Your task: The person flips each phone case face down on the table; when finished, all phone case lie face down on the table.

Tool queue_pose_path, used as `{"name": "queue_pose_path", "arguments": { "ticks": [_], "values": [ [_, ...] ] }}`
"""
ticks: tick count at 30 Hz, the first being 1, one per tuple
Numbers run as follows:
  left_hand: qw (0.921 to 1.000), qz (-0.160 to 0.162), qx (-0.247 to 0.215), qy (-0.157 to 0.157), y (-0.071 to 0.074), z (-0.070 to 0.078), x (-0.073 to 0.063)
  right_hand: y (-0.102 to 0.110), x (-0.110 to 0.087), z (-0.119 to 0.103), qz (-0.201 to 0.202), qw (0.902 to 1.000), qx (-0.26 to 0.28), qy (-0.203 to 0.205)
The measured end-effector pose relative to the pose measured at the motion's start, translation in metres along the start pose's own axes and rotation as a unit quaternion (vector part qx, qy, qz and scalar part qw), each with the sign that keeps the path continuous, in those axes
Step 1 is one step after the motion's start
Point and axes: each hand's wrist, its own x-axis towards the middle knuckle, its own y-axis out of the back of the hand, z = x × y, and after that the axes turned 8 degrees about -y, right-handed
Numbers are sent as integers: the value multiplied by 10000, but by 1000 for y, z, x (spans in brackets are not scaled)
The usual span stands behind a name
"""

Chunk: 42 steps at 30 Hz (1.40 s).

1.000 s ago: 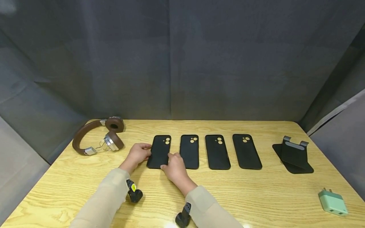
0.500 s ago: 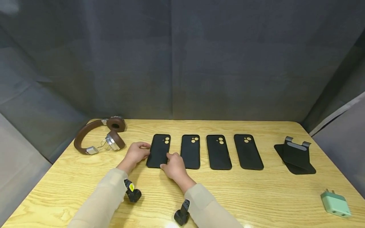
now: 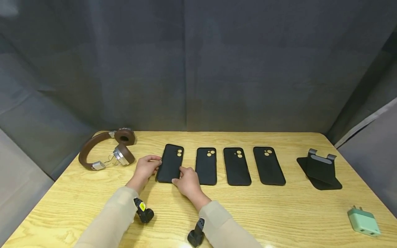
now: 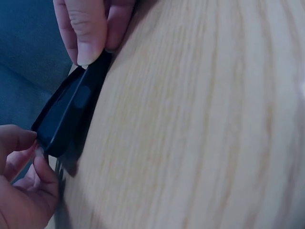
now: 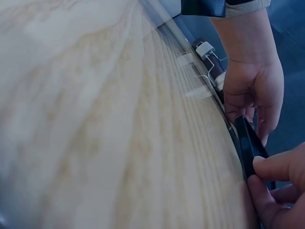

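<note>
Both hands hold a black phone case (image 3: 170, 163), the leftmost of a row, with its open side up. My left hand (image 3: 145, 170) pinches its left long edge between thumb and fingers. At its lower right corner, my right hand (image 3: 188, 181) grips the rim with thumb and fingertips. In the left wrist view the phone case (image 4: 62, 114) sits tilted, with a shadow under its near edge. A second phone case (image 3: 206, 166) lies just right of my right hand, whose fingers overlap its left edge in the head view.
Further right lie two more black phone cases (image 3: 237, 166) (image 3: 269, 165). Brown headphones (image 3: 107, 150) rest at the left. A black folding stand (image 3: 320, 169) and a green plug adapter (image 3: 363, 222) are at the right. A dark curtain (image 3: 198, 69) hangs behind the wooden table (image 3: 279, 213).
Both hands have shifted the leftmost phone case slightly left and away from me, and it now leans more in the head view. The other things have kept their places.
</note>
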Motion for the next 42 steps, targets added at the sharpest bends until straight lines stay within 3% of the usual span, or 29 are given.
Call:
{"name": "queue_pose_path", "arguments": {
  "ticks": [8,17,22,29,37,42],
  "values": [
    [9997,185,-178,-34,2,5,0,0,2,0,-42,9996,-88,251],
    [9986,236,-475,-18,3,16,-3,6,5,-3,-604,9976,-199,264],
    [9985,31,-532,-113,2,24,-4,5,8,0,-702,9953,-461,474],
    [9961,-501,-673,-287,-6,33,-2,4,8,2,-683,9914,-839,740],
    [9948,-788,-620,-158,-10,38,-1,1,10,4,-582,9895,-999,866],
    [9934,-941,-649,-26,-10,38,1,2,10,5,-610,9919,-801,780]
  ]
}}
